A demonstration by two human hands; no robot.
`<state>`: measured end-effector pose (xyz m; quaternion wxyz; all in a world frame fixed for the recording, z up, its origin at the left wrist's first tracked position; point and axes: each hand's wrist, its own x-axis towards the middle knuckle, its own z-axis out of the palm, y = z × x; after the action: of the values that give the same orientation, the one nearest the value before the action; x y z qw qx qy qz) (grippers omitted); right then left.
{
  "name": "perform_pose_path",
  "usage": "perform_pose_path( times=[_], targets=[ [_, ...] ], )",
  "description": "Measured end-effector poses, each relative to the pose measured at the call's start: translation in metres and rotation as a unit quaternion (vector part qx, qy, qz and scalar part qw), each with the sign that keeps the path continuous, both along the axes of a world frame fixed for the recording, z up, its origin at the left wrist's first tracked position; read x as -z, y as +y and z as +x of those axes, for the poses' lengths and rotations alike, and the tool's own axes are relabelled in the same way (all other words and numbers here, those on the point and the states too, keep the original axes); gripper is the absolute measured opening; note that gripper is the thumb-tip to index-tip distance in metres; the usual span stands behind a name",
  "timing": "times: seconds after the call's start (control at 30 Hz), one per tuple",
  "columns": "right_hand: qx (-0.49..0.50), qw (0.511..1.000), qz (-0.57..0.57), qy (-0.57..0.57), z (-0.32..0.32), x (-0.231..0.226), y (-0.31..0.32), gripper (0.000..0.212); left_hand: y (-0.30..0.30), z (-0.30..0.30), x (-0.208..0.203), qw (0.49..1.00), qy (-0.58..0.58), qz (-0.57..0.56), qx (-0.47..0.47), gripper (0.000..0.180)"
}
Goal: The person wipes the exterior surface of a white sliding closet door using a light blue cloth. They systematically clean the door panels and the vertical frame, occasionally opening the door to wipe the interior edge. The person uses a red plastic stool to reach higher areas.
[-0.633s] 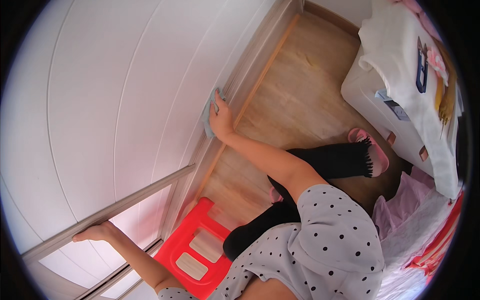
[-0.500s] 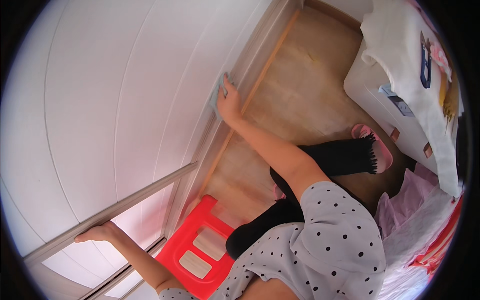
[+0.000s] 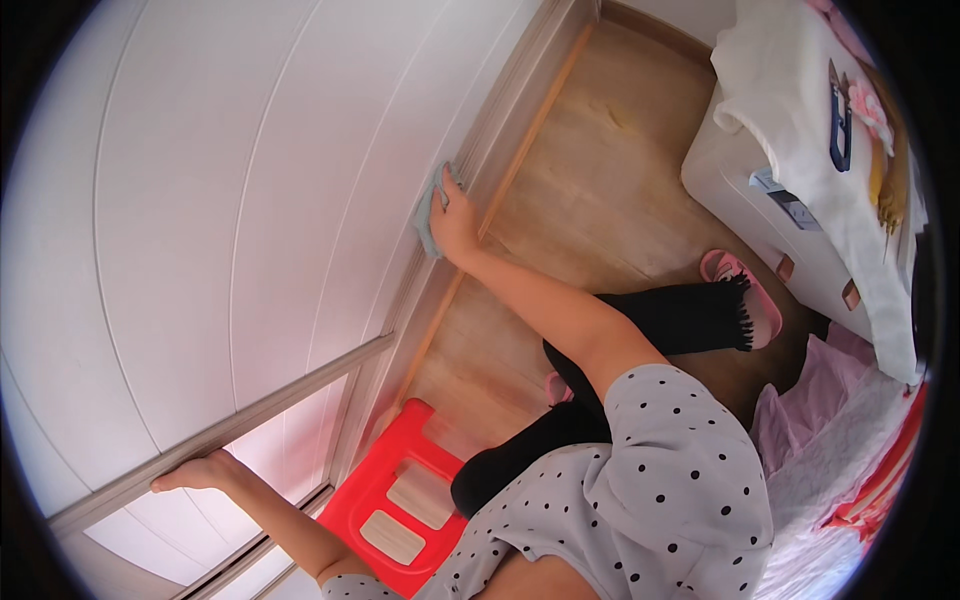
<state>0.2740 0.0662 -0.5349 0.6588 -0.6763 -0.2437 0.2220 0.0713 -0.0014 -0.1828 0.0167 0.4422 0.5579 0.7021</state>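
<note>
A pale blue-green cloth (image 3: 427, 222) is pressed against the lower edge of the white panelled door (image 3: 190, 230), beside the floor track. My right hand (image 3: 455, 220) is closed on it, with cloth showing around the fingers. At the lower left, my left hand (image 3: 200, 472) braces against the grey side frame (image 3: 290, 388) of the door. Its visible fingers lie stretched along that frame; some are hidden behind the hand.
A red plastic stool (image 3: 375, 490) stands close to the door track, below my legs. On the right is a white box (image 3: 740, 160) draped with white cloth (image 3: 765, 75), with blue-handled pliers (image 3: 841, 125) on top. Pink bedding (image 3: 815, 385) lies at the lower right.
My right hand and the cloth have slid slightly down along the door's lower edge, toward me. My left hand stays on the side frame.
</note>
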Motion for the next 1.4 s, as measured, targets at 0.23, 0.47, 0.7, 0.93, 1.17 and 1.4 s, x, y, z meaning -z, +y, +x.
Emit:
perform_pose_path(
  times=[0.23, 0.47, 0.7, 0.93, 1.17, 1.4],
  targets=[
    [-0.102, 0.973, -0.084, 0.188, 0.036, -0.027, -0.005, 0.041, 0.005, -0.003, 0.005, 0.999, 0.006, 0.016, -0.033, 0.073],
    [0.025, 0.993, 0.068, 0.089, 0.020, 0.020, 0.011, 0.042, 0.004, -0.003, 0.003, 1.000, 0.002, 0.010, -0.023, 0.074],
    [-0.077, 0.995, 0.011, 0.059, -0.002, -0.015, -0.021, 0.043, 0.004, -0.011, 0.003, 1.000, 0.000, 0.008, 0.002, 0.074],
    [-0.031, 0.998, 0.032, 0.049, 0.002, 0.000, -0.005, 0.044, 0.009, -0.004, 0.004, 1.000, 0.010, 0.013, -0.018, 0.074],
    [-0.019, 0.994, 0.036, 0.100, 0.056, -0.056, 0.013, 0.042, 0.003, -0.007, 0.003, 1.000, -0.007, 0.005, -0.006, 0.074],
    [0.036, 0.999, -0.001, 0.000, 0.122, -0.086, 0.051, 0.045, 0.006, -0.005, 0.001, 1.000, -0.015, 0.005, -0.020, 0.074]
  ],
)
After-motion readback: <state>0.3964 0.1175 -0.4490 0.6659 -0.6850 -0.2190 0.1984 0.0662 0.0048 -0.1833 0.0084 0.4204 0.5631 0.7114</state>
